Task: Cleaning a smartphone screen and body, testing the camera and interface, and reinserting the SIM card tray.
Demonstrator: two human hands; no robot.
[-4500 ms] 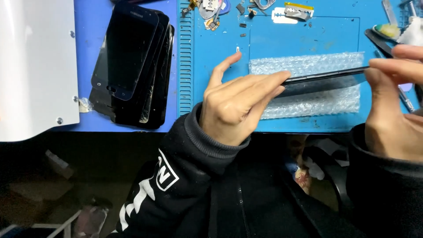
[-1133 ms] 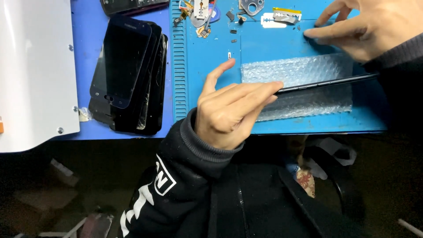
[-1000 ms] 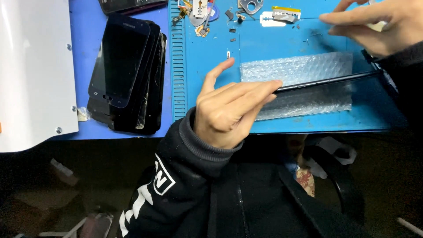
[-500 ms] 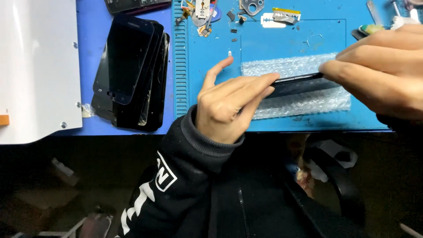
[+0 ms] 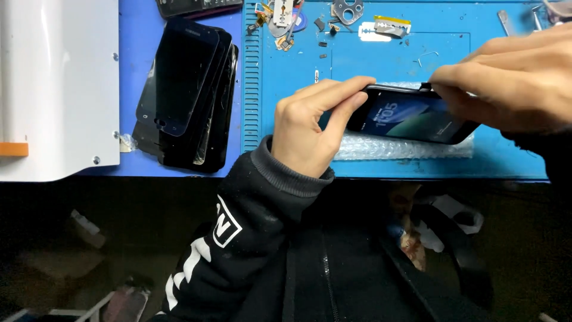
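My left hand (image 5: 313,128) grips the left end of a dark smartphone (image 5: 411,118), thumb below and fingers along its top edge. The phone is tilted toward me and its screen is lit. My right hand (image 5: 512,83) pinches the phone's upper right edge with its fingertips; a small tool may be between them, but I cannot tell. The phone hovers just above a sheet of bubble wrap (image 5: 405,148) lying on the blue work mat (image 5: 381,59).
A fanned stack of dark phone screens (image 5: 185,101) lies left of the mat. A white machine (image 5: 56,89) stands at the far left. Small metal parts, a razor blade (image 5: 384,28) and screws are scattered along the mat's far edge.
The phone was held edge-on; now it is tilted so its lit screen faces me. My right hand came down from the mat's far edge and took hold of the phone's right end.
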